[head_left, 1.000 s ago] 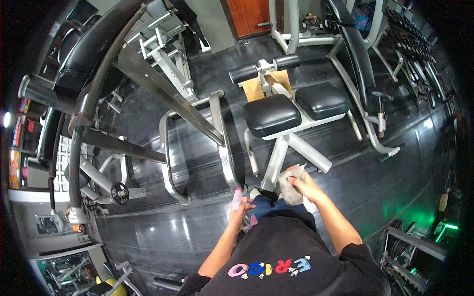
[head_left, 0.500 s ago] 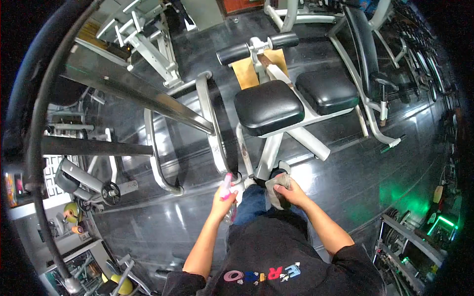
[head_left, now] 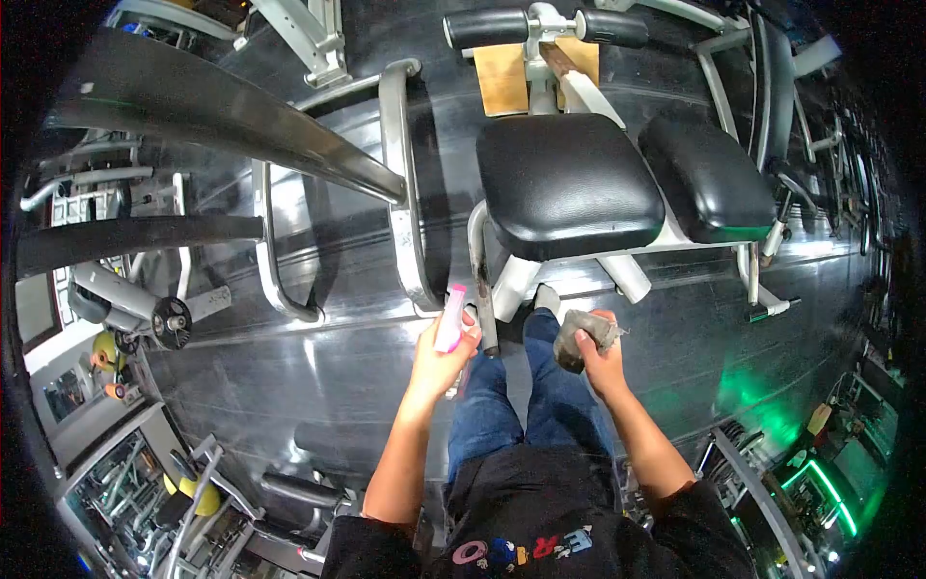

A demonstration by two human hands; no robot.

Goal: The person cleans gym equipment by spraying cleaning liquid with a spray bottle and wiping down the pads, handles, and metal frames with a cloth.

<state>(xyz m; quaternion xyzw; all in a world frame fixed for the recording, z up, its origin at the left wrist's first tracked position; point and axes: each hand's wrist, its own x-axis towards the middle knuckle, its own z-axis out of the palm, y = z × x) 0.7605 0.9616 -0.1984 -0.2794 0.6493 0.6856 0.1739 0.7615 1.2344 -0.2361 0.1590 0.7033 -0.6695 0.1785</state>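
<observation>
My left hand (head_left: 439,359) is wrapped round a spray bottle (head_left: 450,323) with a pink and white trigger head; its clear body shows partly below the hand. In my right hand (head_left: 603,362) is a crumpled grey cloth (head_left: 582,338), bunched between thumb and fingers. Both hands are in front of my legs, apart from each other. Just beyond them stands a gym bench with two black padded seats, the left pad (head_left: 569,188) nearer my hands and the right pad (head_left: 709,179) beside it. Neither hand touches the bench.
Black foam rollers (head_left: 487,29) sit at the bench's far end. A silver metal frame (head_left: 400,183) with long dark beams stands to the left. A rack (head_left: 762,492) and green lights are at the lower right. The dark floor (head_left: 357,396) reflects light.
I have come closer to the bench, whose pads now look larger. Both hands still hold the bottle and the cloth, and they are further apart.
</observation>
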